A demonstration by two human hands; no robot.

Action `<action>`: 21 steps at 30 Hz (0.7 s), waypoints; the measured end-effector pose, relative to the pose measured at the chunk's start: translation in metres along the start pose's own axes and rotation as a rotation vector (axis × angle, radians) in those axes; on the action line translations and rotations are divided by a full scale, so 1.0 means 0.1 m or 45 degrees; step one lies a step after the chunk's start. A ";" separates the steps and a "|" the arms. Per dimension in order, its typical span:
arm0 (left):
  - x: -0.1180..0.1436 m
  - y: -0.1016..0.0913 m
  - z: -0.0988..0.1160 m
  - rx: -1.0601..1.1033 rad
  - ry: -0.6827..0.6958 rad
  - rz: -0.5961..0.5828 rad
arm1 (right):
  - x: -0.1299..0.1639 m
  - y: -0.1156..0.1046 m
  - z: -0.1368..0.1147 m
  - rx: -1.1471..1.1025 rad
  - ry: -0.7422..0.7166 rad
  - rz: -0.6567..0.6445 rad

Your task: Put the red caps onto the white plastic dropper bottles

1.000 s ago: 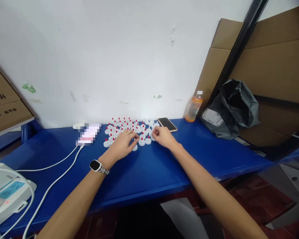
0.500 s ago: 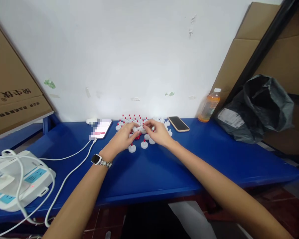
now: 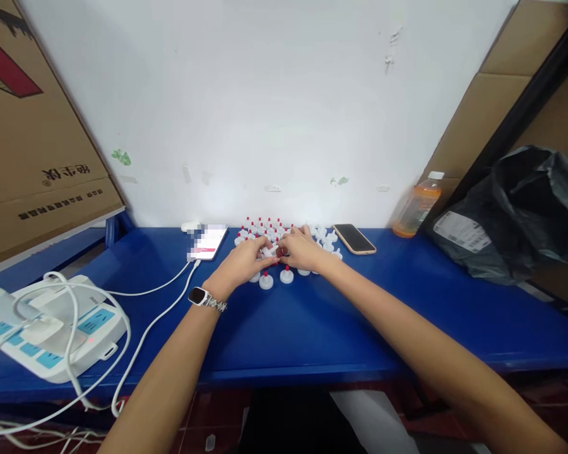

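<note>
Nearest, at about 8 o'clock on the blue table (image 3: 284,328), sits a white power strip (image 3: 52,325) with blue sockets, its white cables (image 3: 142,334) trailing off the front edge and running up toward 11 o'clock. Both bare forearms reach in from the bottom, the left one wearing a watch (image 3: 199,296).

At the middle of the table the two hands meet. The left hand (image 3: 240,265) and the right hand (image 3: 303,251) have their fingertips pinched together around one small white cap (image 3: 269,251); the fingers are curled close, nearly shut, and the cap is held between the two hands just above the tabletop. A spot of red shows at the right fingertips, but it is too small to tell what it is.

Just below the hands, two caps with red tips (image 3: 266,281) stand apart from the rest. Behind the hands, toward 12 o'clock, lies the cluster of caps (image 3: 265,226), close to the white wall.

At 11 o'clock a phone (image 3: 208,242) lies plugged into a cable. At 1 o'clock lies a dark phone (image 3: 354,238); farther right stand an orange bottle (image 3: 419,207) and a dark plastic bag (image 3: 515,214). Cardboard boxes (image 3: 33,145) lean at far left.
</note>
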State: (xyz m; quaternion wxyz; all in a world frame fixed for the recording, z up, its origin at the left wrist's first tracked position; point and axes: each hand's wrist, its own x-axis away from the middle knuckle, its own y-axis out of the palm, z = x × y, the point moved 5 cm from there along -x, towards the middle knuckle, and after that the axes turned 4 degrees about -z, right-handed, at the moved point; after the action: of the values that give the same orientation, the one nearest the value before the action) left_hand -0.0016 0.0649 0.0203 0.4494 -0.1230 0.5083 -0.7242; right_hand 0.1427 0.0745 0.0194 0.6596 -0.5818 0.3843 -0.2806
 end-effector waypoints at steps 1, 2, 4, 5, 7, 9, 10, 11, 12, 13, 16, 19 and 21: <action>0.00 0.00 0.00 0.002 -0.006 -0.004 | 0.01 0.01 0.00 -0.004 -0.005 0.005; 0.00 0.00 0.00 0.003 -0.012 -0.006 | 0.02 0.02 0.01 -0.012 -0.010 0.010; 0.00 0.00 0.00 0.003 -0.021 -0.010 | 0.04 0.03 0.02 -0.035 -0.020 0.029; -0.01 0.01 -0.01 0.000 -0.026 -0.012 | 0.05 0.04 0.02 -0.047 -0.024 0.041; -0.01 0.01 -0.02 -0.011 -0.033 -0.005 | 0.06 0.06 0.03 -0.066 -0.029 0.065; -0.02 0.02 -0.03 -0.017 -0.034 -0.004 | 0.07 0.07 0.03 -0.078 -0.034 0.079; -0.02 0.02 -0.04 -0.016 -0.034 -0.008 | 0.08 0.08 0.03 -0.082 -0.035 0.080; -0.02 0.03 -0.04 -0.012 -0.035 -0.013 | 0.09 0.09 0.03 -0.084 -0.033 0.078; -0.02 0.03 -0.04 -0.007 -0.039 -0.018 | 0.10 0.09 0.03 -0.083 -0.028 0.075; -0.02 0.03 -0.04 -0.003 -0.044 -0.021 | 0.11 0.09 0.03 -0.083 -0.022 0.072; -0.03 0.03 -0.04 0.009 -0.056 -0.016 | 0.13 0.08 0.04 -0.083 -0.003 0.061; -0.03 0.04 -0.02 0.027 -0.041 -0.021 | 0.14 0.09 0.07 -0.070 0.011 0.055; -0.03 0.04 0.00 0.038 -0.026 -0.028 | 0.14 0.10 0.08 -0.065 0.019 0.053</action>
State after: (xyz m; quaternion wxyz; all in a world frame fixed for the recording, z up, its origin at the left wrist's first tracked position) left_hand 0.0018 0.0668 0.0170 0.4483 -0.1293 0.4914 -0.7354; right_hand 0.1567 0.0690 0.0070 0.6473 -0.5882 0.4084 -0.2612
